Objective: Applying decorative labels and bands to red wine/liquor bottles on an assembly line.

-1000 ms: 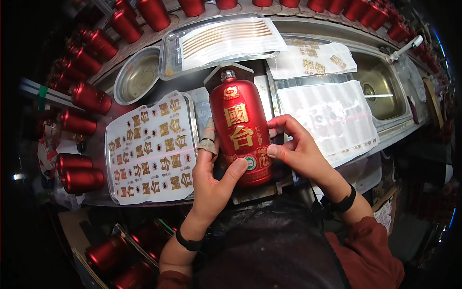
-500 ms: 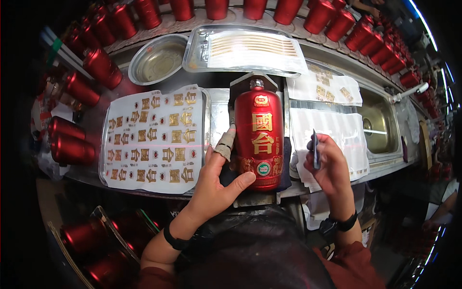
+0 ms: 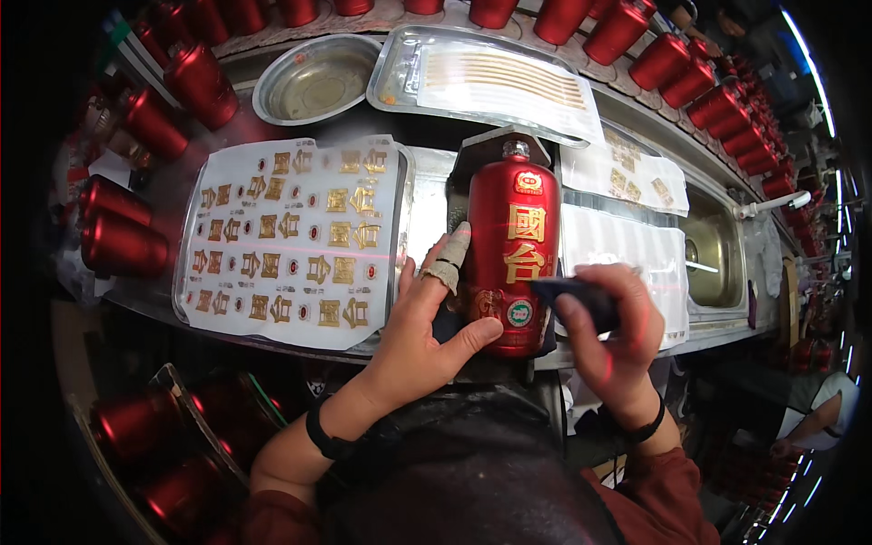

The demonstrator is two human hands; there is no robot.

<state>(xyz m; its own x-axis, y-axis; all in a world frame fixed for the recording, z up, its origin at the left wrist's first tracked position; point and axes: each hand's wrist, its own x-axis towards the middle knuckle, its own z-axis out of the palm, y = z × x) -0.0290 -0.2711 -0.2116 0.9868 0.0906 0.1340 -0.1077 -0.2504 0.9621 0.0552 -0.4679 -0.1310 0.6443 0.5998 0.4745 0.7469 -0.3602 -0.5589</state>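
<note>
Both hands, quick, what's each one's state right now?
Left hand: open, touching the red bottle.
Right hand: closed, holding a dark object.

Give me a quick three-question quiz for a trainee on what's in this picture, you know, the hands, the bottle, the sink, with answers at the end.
1. What does the left hand touch?
A) the bowl
B) the bottle
C) the tap
2. True or false: the right hand holds a dark object.
3. Fill in the blank: from the wearer's view, the sink is to the ____ of the bottle.

Key:
1. B; its thumb is on the bottle's lower front.
2. True; the object is between thumb and fingers.
3. right
</note>
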